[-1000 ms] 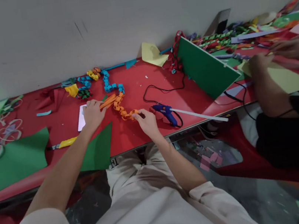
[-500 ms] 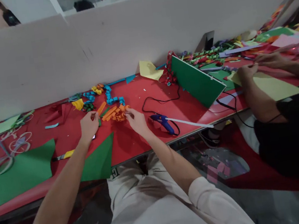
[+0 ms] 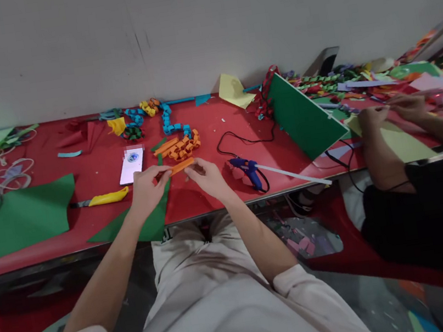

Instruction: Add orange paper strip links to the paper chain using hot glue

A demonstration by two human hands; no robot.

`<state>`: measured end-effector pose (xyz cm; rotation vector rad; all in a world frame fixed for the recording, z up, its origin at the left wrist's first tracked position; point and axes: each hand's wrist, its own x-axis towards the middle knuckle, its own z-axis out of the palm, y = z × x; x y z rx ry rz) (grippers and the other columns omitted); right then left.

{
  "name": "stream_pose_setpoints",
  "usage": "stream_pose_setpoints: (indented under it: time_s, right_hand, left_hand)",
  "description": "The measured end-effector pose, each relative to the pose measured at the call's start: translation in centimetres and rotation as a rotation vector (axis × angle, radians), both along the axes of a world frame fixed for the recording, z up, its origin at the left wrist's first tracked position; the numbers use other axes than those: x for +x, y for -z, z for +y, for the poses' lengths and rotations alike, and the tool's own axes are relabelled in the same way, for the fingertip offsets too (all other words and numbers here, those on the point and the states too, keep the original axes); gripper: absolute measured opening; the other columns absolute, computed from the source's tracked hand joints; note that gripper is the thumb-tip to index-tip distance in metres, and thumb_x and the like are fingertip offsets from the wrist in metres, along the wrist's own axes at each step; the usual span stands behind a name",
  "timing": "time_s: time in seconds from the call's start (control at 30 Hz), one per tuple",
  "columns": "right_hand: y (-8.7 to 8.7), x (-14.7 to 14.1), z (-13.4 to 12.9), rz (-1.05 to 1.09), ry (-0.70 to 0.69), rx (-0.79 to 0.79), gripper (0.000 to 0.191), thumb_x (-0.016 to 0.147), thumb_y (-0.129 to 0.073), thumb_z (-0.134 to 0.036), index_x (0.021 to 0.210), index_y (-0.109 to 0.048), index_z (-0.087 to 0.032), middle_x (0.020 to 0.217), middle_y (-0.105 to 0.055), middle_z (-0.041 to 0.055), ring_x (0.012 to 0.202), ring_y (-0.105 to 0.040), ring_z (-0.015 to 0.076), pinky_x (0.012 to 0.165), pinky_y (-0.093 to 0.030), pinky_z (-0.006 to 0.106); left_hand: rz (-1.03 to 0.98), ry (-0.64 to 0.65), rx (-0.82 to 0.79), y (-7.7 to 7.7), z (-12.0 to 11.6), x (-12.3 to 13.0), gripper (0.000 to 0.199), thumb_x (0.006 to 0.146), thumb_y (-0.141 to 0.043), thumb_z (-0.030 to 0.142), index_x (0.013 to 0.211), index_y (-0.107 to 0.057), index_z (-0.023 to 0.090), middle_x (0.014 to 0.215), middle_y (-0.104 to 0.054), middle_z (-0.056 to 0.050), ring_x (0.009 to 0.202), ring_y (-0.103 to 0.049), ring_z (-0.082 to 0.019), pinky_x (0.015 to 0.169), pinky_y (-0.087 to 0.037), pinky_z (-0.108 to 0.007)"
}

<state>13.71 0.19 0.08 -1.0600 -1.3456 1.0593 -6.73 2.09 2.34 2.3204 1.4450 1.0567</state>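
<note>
Left grip (image 3: 163, 175) and right grip (image 3: 193, 169) both pinched on orange strip (image 3: 182, 166), one per end; orange chain (image 3: 184, 146) just beyond them on counter (image 3: 207, 184).

Phone (image 3: 131, 170), screen lit; pale wall (image 3: 75, 49) behind, apparently scuffed.

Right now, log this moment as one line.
left hand: pinching orange strip | right hand: pinching its other end | beyond: orange chain on table | glue gun: lying unheld
</note>
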Motion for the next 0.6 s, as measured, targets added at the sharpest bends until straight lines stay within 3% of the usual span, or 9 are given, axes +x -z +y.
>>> stream_pose_setpoints:
  time_s: [0.1, 0.2, 0.3, 0.4, 0.53, 0.6]
  right_hand:
    - [-0.1, 0.2, -1.2, -0.004, -0.020, -0.046, 0.036, 0.083, -0.065, -0.058, 0.092, -0.060, -0.023, 0.087, -0.073, 0.0024, 0.075, -0.071, 0.0170, 0.079, -0.059, 0.032]
    - [0.1, 0.5, -2.0, 0.010, 0.047, -0.100, 0.034, 0.086, -0.058, -0.056, 0.094, -0.059, -0.023, 0.085, -0.074, 0.0028, 0.070, -0.070, 0.0166, 0.074, -0.058, 0.032]
    - [0.2, 1.0, -2.3, 0.038, 0.225, -0.095, 0.027, 0.086, -0.053, -0.050, 0.092, -0.053, -0.024, 0.081, -0.070, 0.0018, 0.067, -0.069, 0.0159, 0.070, -0.057, 0.030]
    - [0.4, 1.7, -2.6, 0.088, 0.434, -0.088, 0.019, 0.087, -0.048, -0.044, 0.090, -0.046, -0.026, 0.078, -0.067, 0.0009, 0.066, -0.067, 0.0156, 0.067, -0.056, 0.030]
    - [1.2, 1.9, -2.9, 0.105, 0.320, -0.235, 0.019, 0.085, -0.053, -0.043, 0.082, -0.048, -0.025, 0.073, -0.070, 0.0015, 0.056, -0.065, 0.0153, 0.053, -0.050, 0.028]
    - [1.9, 1.8, -2.9, 0.090, 0.254, -0.292, 0.025, 0.086, -0.058, -0.046, 0.076, -0.051, -0.024, 0.067, -0.071, 0.0025, 0.048, -0.063, 0.0149, 0.046, -0.044, 0.027]
  left_hand:
    - [0.011, 0.035, -0.029, 0.3, -1.0, 1.0, 0.025, 0.101, -0.057, 0.039, 0.103, -0.078, 0.024, 0.101, -0.081, -0.004, 0.089, -0.072, -0.022, 0.090, -0.047, -0.036]
    - [0.039, 0.083, -0.071, 0.7, -1.7, 1.7, 0.025, 0.101, -0.057, 0.038, 0.105, -0.077, 0.024, 0.102, -0.080, -0.004, 0.090, -0.072, -0.022, 0.086, -0.046, -0.036]
    - [0.098, 0.089, -0.111, 1.4, -1.4, 1.0, 0.024, 0.100, -0.059, 0.039, 0.110, -0.076, 0.026, 0.102, -0.079, -0.003, 0.081, -0.069, -0.020, 0.085, -0.045, -0.036]
    - [0.134, -0.011, -0.124, 1.7, -0.3, -0.9, 0.023, 0.101, -0.057, 0.036, 0.109, -0.076, 0.026, 0.103, -0.079, -0.003, 0.088, -0.070, -0.022, 0.093, -0.045, -0.039]
    - [0.038, -0.179, 0.017, 1.2, 0.0, -1.6, 0.031, 0.105, -0.045, 0.029, 0.119, -0.072, 0.023, 0.120, -0.076, -0.008, 0.116, -0.066, -0.026, 0.103, -0.044, -0.040]
    - [0.083, -0.107, 0.075, 1.0, -1.1, -0.2, 0.031, 0.103, -0.054, 0.036, 0.127, -0.068, 0.024, 0.133, -0.070, -0.008, 0.127, -0.061, -0.027, 0.108, -0.041, -0.042]
